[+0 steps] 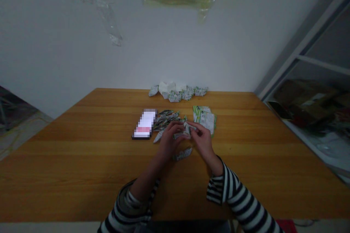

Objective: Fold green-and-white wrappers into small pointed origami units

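Between my two hands, above the middle of the table, is a small folded piece of printed paper (187, 128). My left hand (170, 140) pinches it from the left, and my right hand (202, 141) grips its right side with thumb and fingers. Part of the paper is covered by the fingers. Just below the hands a folded paper strip (183, 154) lies on the wood. Behind my left hand a pile of folded green-and-white paper pieces (165, 117) is spread out. A stack of flat printed sheets (205, 118) rests beyond my right hand.
A phone (144, 124) with a lit, blurred screen lies left of the pile. Along the wall, several crumpled or folded paper shapes (175, 95) sit on the far edge of the wooden table (82, 153). Shelving with cardboard boxes (306, 96) stands at the right.
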Tool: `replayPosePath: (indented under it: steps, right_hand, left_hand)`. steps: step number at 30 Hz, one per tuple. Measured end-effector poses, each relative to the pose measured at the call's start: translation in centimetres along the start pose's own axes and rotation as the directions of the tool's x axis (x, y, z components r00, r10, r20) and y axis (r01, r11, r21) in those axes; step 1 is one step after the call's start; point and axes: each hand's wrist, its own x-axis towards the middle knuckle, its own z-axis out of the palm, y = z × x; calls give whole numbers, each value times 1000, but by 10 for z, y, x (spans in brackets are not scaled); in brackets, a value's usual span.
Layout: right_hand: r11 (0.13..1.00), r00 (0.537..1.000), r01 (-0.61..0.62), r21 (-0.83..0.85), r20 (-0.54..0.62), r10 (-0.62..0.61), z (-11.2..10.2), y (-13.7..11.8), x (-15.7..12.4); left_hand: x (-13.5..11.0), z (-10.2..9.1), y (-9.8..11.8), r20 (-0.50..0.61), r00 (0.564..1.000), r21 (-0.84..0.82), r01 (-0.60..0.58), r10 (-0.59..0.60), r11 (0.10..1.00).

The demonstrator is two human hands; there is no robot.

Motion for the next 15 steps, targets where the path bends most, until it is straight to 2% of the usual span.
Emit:
replayPosePath:
  steps: [4,9,12,15]
  right_hand:
    - [996,997,-80,30,14,80,0,1,0]
    - [994,994,-98,42,56,96,-1,7,0]
    - [997,998,-62,38,33,61,-3,8,2]
    - [997,997,6,82,77,-13,-5,8,4]
  left_hand:
    - [-3,-3,-4,54,998,103,-37,32,994]
    - [-7,-5,-5,28,1000,131,-4,1,991]
    - [-6,-5,-3,46,999,117,13,-18,993]
    - [-4,-5,-1,68,996,83,44,-50,996]
